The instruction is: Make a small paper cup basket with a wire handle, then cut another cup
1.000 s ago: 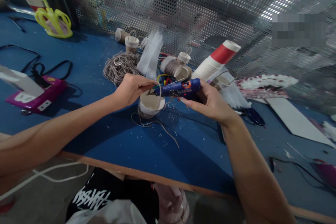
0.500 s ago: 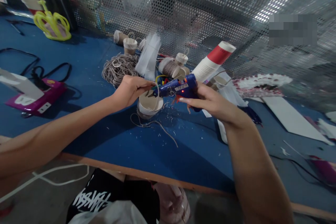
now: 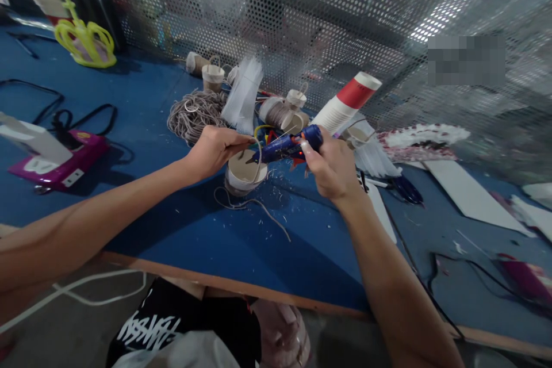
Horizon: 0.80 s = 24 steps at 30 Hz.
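My right hand (image 3: 334,164) is wrapped round a blue glue gun (image 3: 280,148), with a small red light showing near its grip. The nozzle points left, over the open paper cup (image 3: 247,171) on the blue table. Above the cup's left rim, my left hand (image 3: 215,149) pinches a thin grey-brown cord (image 3: 259,155) that arches over the opening and down its right side. A loose length of cord (image 3: 269,214) trails on the table right of the cup. The cup's lower part looks darker than its rim.
Behind are a cord heap (image 3: 196,115), clear glue sticks (image 3: 244,95), cord-wrapped cups (image 3: 278,112) and stacked paper cups (image 3: 340,104). A magenta power strip (image 3: 64,161) and yellow crown (image 3: 86,43) are at left. White board pieces (image 3: 474,198) lie right. Mesh stands behind.
My right hand has turned on the glue gun, its thumb now over the top and its forearm shifted left. The gun's rear has tilted a little. My left hand is nearly still.
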{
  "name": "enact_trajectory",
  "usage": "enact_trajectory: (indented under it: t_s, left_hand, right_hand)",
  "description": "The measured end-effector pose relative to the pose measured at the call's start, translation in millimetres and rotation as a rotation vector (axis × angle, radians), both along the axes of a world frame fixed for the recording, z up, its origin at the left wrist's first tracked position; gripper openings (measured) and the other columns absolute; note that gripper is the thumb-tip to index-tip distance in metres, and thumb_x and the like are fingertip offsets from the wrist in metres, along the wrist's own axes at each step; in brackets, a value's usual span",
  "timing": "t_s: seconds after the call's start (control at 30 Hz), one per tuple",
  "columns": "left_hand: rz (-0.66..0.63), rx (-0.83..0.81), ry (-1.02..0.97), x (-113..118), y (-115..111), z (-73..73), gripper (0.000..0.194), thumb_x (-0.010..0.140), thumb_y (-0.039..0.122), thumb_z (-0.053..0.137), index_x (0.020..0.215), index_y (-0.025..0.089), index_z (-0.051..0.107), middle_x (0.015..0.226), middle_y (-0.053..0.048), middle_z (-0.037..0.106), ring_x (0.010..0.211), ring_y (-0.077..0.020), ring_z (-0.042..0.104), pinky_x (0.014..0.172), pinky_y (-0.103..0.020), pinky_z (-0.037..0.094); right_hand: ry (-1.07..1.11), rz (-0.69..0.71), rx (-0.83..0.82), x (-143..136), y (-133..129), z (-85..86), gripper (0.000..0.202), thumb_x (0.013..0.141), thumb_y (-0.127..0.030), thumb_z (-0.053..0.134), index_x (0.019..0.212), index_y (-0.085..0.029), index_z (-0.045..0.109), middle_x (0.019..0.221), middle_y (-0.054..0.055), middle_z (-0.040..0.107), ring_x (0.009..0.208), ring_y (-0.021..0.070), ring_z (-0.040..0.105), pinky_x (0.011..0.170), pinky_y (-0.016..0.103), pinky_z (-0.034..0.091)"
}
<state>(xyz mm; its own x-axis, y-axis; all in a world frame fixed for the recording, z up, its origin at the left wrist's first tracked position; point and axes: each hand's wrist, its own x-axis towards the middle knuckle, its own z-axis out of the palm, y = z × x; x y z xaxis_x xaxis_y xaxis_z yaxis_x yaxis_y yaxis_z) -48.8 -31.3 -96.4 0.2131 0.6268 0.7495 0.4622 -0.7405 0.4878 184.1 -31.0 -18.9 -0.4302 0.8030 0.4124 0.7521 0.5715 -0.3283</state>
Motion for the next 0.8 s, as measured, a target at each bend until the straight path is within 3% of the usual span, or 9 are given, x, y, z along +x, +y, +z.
enact_trajectory:
  t_s: [0.13,0.4,0.8]
  left_hand:
    - [-0.015,0.023,-0.004,0.2,0.7,-0.5,0.021,0.090,0.024,0.058,0.085,0.015,0.077,0.076,-0.007,0.077,0.070,-0.0149,0.073,0.065,-0.021,0.057]
    - [0.004,-0.046,-0.006,1.9,-2.3,2.8,0.029,0.092,0.033,0.055,0.086,0.015,0.077,0.076,-0.009,0.077,0.070,-0.0169,0.073,0.062,-0.023,0.056]
    - [0.021,-0.048,0.036,0.6,-1.2,4.4,0.030,0.092,0.035,0.055,0.086,0.016,0.078,0.082,-0.009,0.078,0.076,-0.0187,0.074,0.066,-0.025,0.059]
  right_hand:
    - [-0.018,-0.051,0.072,-1.6,0.0,-3.4,0.032,0.088,-0.054,0.039,0.092,-0.025,0.050,0.058,0.001,0.052,0.061,0.0238,0.054,0.059,0.035,0.037]
    - [-0.074,-0.156,0.273,-8.6,-7.8,-5.6,0.024,0.082,-0.049,0.047,0.082,-0.025,0.050,0.057,0.002,0.049,0.059,0.0226,0.054,0.055,0.032,0.034]
    - [0.084,-0.141,0.254,6.8,-7.4,-5.7,0.031,0.085,-0.057,0.043,0.084,-0.026,0.051,0.065,0.003,0.053,0.066,0.0233,0.056,0.060,0.035,0.039]
